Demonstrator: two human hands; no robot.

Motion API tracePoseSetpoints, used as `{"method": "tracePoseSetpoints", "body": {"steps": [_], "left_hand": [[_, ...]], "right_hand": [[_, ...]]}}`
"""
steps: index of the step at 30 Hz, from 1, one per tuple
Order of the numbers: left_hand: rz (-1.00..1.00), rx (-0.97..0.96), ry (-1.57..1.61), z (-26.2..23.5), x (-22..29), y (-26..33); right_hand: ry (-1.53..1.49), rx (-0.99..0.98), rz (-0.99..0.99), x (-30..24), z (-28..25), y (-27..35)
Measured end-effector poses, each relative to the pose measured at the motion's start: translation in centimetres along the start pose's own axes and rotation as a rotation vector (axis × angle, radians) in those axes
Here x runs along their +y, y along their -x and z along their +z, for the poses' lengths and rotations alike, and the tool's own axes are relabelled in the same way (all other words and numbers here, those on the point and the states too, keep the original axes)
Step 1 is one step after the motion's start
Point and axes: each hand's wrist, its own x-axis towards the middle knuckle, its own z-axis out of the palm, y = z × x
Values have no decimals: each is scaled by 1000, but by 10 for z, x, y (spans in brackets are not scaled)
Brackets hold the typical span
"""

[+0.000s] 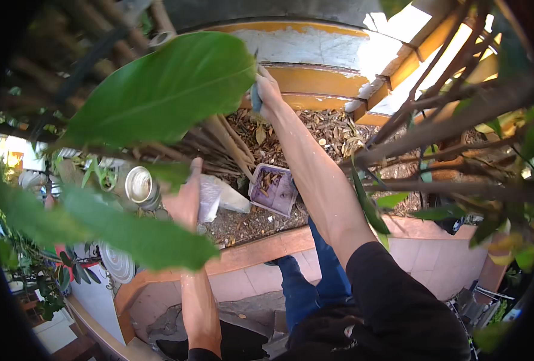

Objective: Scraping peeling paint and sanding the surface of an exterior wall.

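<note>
My right hand (269, 95) reaches far forward to the wall, its fingers wrapped round a small tool with a blue-grey handle (255, 99). A thin dark tip sticks up above the fist; a big green leaf (171, 90) close to the camera covers part of the tool, so its kind is unclear. My left hand (186, 198) is among the branches at left, thumb pointing up. A blurred leaf (128, 225) hides most of its fingers and whatever they may hold. Beside it lie a whitish plastic bag (209, 197) and a pale block (235, 200).
A purple square tub (273, 198) with dry leaves stands on the litter-covered soil (321, 135). A whitish can (139, 185) stands at left. Thick branches (453, 135) cross the right side. The bed has a tiled edge (279, 245) near my legs; a yellow peeling wall (315, 78) rises behind.
</note>
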Motion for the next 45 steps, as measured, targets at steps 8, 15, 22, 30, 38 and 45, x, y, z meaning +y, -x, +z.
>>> {"method": "tracePoseSetpoints", "body": {"steps": [8,15,22,30,38,45], "left_hand": [[-121,525,44,58,-6,-34],[82,432,-69,91,-15,45],[320,-100,395,189,63,24],[58,71,698,229,138,-82],[326,-63,783,207,108,-37],[289,20,791,217,91,-30]], "right_hand": [[357,-157,220,20,-51,-162],[666,-422,215,6,-59,-222],[877,-455,122,-15,-69,-232],[803,-430,129,-18,-81,-231],[929,-436,117,-27,-66,-253],[887,-381,65,-9,-72,-252]]}}
